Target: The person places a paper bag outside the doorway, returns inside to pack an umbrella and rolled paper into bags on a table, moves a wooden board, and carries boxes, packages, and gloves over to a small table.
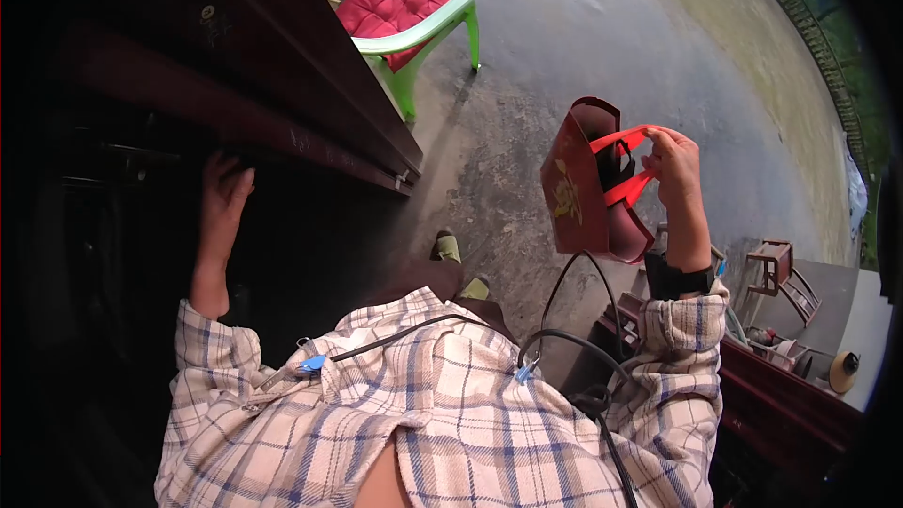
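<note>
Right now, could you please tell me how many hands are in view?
2: the left hand beside the dark furniture, the right hand holding the red bag by its straps. Shadow may hide others.

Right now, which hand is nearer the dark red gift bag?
Right: the right hand grips the gift bag by its red handles; the left hand is well away, beside the dark red panel.

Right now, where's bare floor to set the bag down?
Widest: grey floor between the green chair and the maroon bag, which hangs from the right hand. Tighter: around the shoes. Crowded: beyond the right sleeve, with wooden furniture and clutter. Around the left hand, too dark to judge.
</note>
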`<act>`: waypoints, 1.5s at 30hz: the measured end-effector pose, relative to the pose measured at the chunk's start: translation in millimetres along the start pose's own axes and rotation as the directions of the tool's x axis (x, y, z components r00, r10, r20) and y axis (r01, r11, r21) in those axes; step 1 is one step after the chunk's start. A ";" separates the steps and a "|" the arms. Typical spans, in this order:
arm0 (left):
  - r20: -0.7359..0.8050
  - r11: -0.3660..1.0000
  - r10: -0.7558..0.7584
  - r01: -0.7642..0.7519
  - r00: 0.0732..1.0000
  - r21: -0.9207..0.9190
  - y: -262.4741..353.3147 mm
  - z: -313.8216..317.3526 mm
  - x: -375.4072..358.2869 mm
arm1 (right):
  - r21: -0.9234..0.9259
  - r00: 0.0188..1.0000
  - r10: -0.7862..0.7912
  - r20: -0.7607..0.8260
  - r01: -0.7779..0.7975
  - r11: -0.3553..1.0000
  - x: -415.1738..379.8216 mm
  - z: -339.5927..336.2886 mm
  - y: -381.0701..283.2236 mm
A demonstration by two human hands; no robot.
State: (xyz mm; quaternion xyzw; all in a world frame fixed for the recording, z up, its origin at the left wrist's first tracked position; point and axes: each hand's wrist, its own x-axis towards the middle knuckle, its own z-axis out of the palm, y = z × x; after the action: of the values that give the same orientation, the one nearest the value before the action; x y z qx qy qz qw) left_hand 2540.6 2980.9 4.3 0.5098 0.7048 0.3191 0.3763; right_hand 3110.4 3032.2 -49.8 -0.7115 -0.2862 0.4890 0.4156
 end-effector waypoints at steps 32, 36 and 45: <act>-0.520 0.613 -0.771 0.649 0.367 -0.451 -5.9 98.0 -231.5 | -0.328 0.461 -0.296 0.837 0.855 0.402 321.6 578.2 -204.6; -0.485 0.523 -0.835 0.652 0.260 -0.550 -11.2 133.6 -271.1 | -0.267 0.376 -0.089 0.922 0.786 0.557 252.3 599.5 -104.3; -0.429 0.437 -0.890 0.554 0.153 -0.709 -28.8 164.4 -319.5 | 0.124 -0.235 -0.610 0.756 0.968 -0.220 216.8 602.0 -34.4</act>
State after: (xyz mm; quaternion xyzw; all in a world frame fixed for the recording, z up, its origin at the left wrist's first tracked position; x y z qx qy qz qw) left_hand 2730.4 2677.5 -38.6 -0.1835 0.8648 0.4048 0.2338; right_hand 2625.8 3413.0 -225.3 -0.1526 -0.9411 0.0990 0.2851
